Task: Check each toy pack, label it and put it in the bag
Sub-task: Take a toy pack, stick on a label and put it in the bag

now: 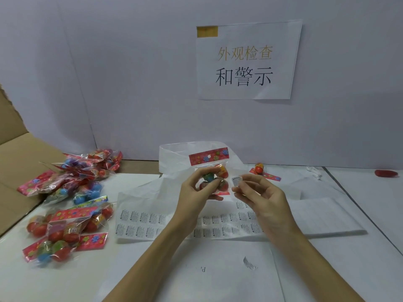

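Observation:
My left hand [194,192] grips a clear toy pack [214,171] with a red flowered header card, held upright above the table's middle. My right hand [259,192] pinches a small white warning label [236,181] just right of the pack, a short gap away from it. A sheet of warning labels [144,223] lies flat under both hands. A white plastic bag [174,155] lies behind the pack against the wall. Several more toy packs [67,225] with red and blue balls are heaped at the left.
A cardboard box [15,162] stands open at the far left. One loose toy pack [260,171] lies at the back right, and a red object [385,173] sits at the right edge. A stray label [248,263] lies on white paper near me. A printed sign [246,62] hangs on the wall.

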